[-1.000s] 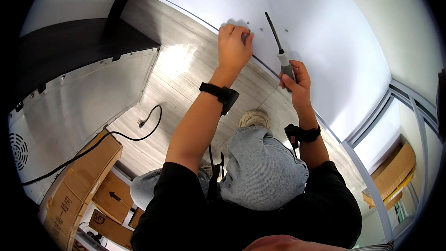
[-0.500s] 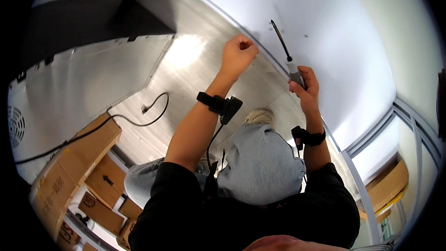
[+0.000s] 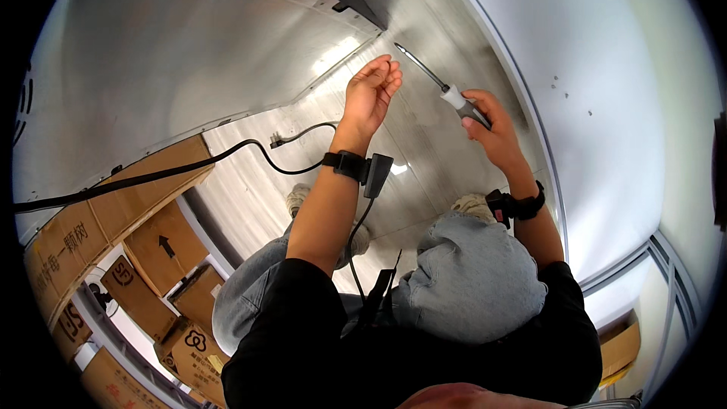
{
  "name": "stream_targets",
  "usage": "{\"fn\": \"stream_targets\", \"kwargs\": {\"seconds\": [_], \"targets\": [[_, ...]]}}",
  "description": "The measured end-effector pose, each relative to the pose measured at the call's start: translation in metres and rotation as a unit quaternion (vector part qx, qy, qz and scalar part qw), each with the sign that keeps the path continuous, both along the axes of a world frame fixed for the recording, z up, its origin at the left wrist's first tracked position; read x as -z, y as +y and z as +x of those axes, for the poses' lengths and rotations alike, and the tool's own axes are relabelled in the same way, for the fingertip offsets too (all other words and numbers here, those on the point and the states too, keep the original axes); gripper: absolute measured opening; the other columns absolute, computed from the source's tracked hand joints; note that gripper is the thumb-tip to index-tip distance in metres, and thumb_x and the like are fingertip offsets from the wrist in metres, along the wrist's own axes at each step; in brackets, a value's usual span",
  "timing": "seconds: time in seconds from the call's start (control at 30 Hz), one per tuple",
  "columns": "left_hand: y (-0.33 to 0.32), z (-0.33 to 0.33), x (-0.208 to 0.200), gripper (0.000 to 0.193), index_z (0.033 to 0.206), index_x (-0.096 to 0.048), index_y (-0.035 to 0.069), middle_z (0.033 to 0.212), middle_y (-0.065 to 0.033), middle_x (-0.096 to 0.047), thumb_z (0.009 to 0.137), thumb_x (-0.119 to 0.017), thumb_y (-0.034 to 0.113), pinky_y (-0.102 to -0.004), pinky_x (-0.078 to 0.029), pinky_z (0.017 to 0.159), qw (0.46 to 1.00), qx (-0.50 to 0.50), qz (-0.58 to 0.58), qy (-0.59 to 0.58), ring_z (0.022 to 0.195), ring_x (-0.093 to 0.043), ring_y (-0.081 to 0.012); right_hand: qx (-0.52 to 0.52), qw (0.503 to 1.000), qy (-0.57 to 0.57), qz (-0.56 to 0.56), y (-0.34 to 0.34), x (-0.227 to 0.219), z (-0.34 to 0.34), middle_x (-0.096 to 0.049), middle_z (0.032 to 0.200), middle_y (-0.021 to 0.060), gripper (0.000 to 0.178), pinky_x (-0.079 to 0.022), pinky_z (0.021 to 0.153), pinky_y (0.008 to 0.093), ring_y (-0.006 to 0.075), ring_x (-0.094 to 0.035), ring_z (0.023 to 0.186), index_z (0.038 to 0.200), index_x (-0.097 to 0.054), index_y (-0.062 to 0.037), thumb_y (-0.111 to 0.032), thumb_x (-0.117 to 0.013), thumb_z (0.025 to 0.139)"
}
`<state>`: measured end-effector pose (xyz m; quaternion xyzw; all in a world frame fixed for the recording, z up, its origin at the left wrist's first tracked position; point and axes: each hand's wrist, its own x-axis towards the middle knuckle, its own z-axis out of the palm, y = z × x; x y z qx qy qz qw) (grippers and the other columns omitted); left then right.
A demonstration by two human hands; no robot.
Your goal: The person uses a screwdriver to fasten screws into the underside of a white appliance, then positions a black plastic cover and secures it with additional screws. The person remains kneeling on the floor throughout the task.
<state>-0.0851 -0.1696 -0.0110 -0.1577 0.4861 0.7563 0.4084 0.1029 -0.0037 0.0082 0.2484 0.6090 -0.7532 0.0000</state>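
My right hand [image 3: 496, 132] is wrapped around the grey and white handle of a screwdriver [image 3: 453, 97]. Its metal shaft points up and to the left, the tip close to the fingers of my left hand [image 3: 371, 98]. Those left fingers are curled in toward the thumb; anything between them is too small or hidden to make out. Beyond the left hand stands a large metal-sided appliance [image 3: 204, 38], its lower corner just past the fingertips. Both wrists wear black straps with small devices.
A black power cord [image 3: 151, 176] runs from the left, and a plug [image 3: 276, 139] lies on the floor [image 3: 424, 174]. Cardboard boxes [image 3: 163, 246] are stacked at lower left. A white panel [image 3: 575, 151] with small holes rises at right, beside a metal frame [image 3: 655, 250].
My view has turned toward the metal appliance. The screwdriver has swung from in front of the white panel to the left, its tip now near my left hand, whose palm has turned up.
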Motion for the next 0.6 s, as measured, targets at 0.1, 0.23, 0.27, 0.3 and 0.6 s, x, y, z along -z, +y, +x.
{"fn": "stream_targets", "kwargs": {"seconds": [0.1, 0.23, 0.27, 0.3, 0.6], "targets": [[-0.011, -0.015, 0.006, 0.016, 0.104, -0.058, 0.003, 0.096, -0.0085, -0.064, 0.093, -0.054, 0.015, -0.0300, -0.054, 0.082, 0.997, -0.051, 0.054, -0.027, 0.086, -0.063, -0.0181, -0.018, 0.999, 0.019, 0.029, -0.014, 0.005, -0.018, -0.054, 0.080, 0.0018, 0.031, -0.039, 0.063, 0.0254, 0.0096, -0.048, 0.069, 0.114, -0.053, -0.0044, -0.007, -0.062, 0.084], [-0.023, -0.019, 0.015, 0.016, 0.097, -0.059, 0.006, 0.096, -0.0083, -0.064, 0.093, -0.055, 0.020, -0.0311, -0.054, 0.081, 0.988, -0.075, 0.127, -0.037, 0.087, -0.063, -0.0188, -0.039, 0.996, 0.017, 0.074, -0.025, 0.012, -0.025, -0.054, 0.079, 0.0014, 0.030, -0.039, 0.063, 0.0252, 0.0097, -0.047, 0.069, 0.111, -0.056, -0.0053, -0.007, -0.063, 0.082], [-0.024, -0.019, 0.017, 0.016, 0.097, -0.059, 0.006, 0.096, -0.0084, -0.064, 0.093, -0.055, 0.020, -0.0311, -0.054, 0.081, 0.988, -0.075, 0.129, -0.041, 0.087, -0.063, -0.0190, -0.036, 0.996, 0.014, 0.080, -0.028, 0.011, -0.026, -0.054, 0.079, 0.0013, 0.030, -0.039, 0.064, 0.0252, 0.0098, -0.047, 0.069, 0.111, -0.056, -0.0055, -0.006, -0.063, 0.081], [-0.026, -0.019, 0.018, 0.016, 0.096, -0.059, 0.005, 0.096, -0.0085, -0.064, 0.093, -0.055, 0.021, -0.0312, -0.054, 0.081, 0.988, -0.075, 0.131, -0.043, 0.087, -0.063, -0.0192, -0.032, 0.996, 0.013, 0.086, -0.030, 0.011, -0.027, -0.054, 0.078, 0.0012, 0.030, -0.039, 0.064, 0.0251, 0.0099, -0.047, 0.069, 0.110, -0.057, -0.0056, -0.006, -0.063, 0.081], [-0.032, -0.019, 0.016, 0.018, 0.094, -0.056, 0.004, 0.093, -0.0098, -0.063, 0.094, -0.053, 0.021, -0.0301, -0.056, 0.078, 0.993, -0.064, 0.095, -0.009, 0.087, -0.064, -0.0206, -0.043, 0.983, 0.033, 0.177, -0.033, 0.014, -0.028, -0.057, 0.079, 0.0060, 0.030, -0.041, 0.063, 0.0268, 0.0142, -0.051, 0.067, 0.108, -0.058, -0.0063, -0.006, -0.065, 0.079]]}}
